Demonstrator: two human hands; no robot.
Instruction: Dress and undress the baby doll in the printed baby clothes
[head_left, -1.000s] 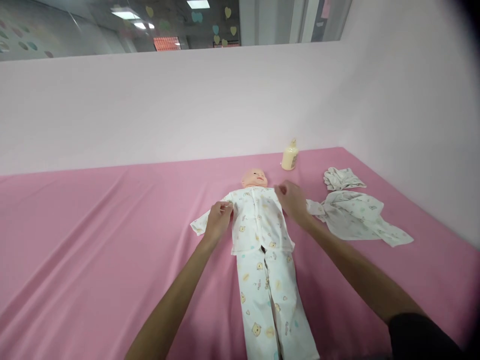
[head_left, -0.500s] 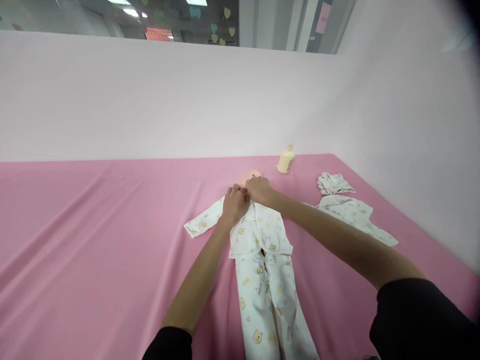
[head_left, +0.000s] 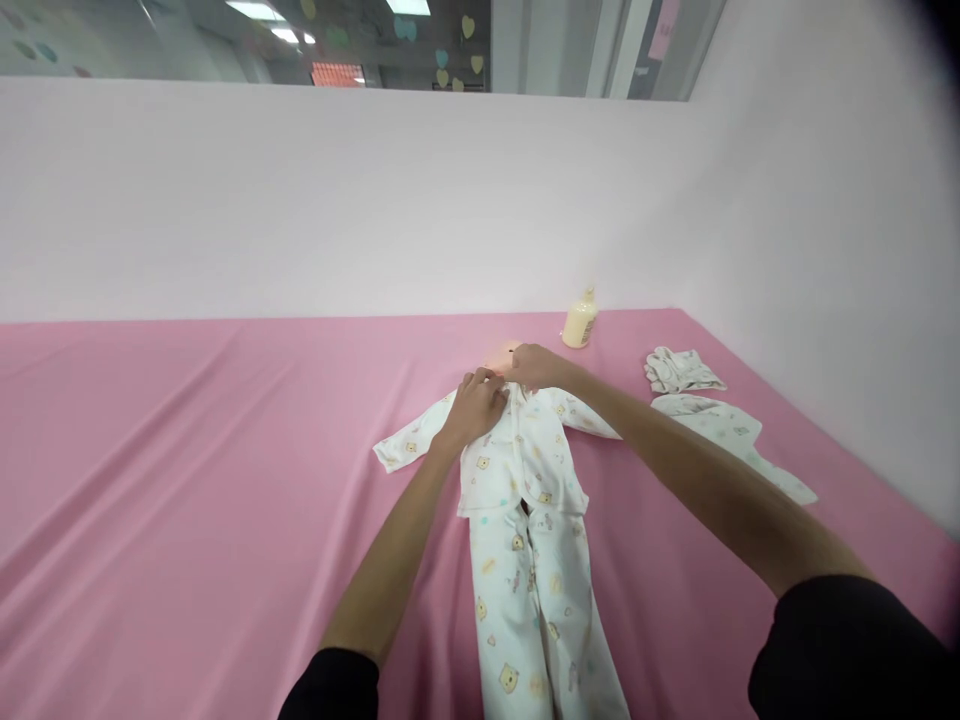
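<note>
A doll in a white, bear-printed baby shirt (head_left: 487, 475) and matching trousers (head_left: 502, 610) lies face up on the pink cloth (head_left: 187, 500). Only part of its head (head_left: 501, 357) shows beyond my hands. At the neckline, my left hand (head_left: 478, 402) has its fingers bent down onto the shirt's collar. Just to its right, my right hand (head_left: 534, 367) is closed at the other side of the collar, its fingertips mostly hidden. The shirt front lies together down the middle, and both sleeves stretch out sideways.
A pale yellow pump bottle (head_left: 579, 320) stands behind the doll to the right. Two white printed garments lie on the right: a bunched one (head_left: 681, 370) and a spread one (head_left: 720, 430), partly behind my right forearm. White walls (head_left: 315, 200) rise at the back and right.
My right hand has moved slightly right, apart from my left hand. The shirt's right-hand sleeve and more of the front now show. The view has shifted a little.
</note>
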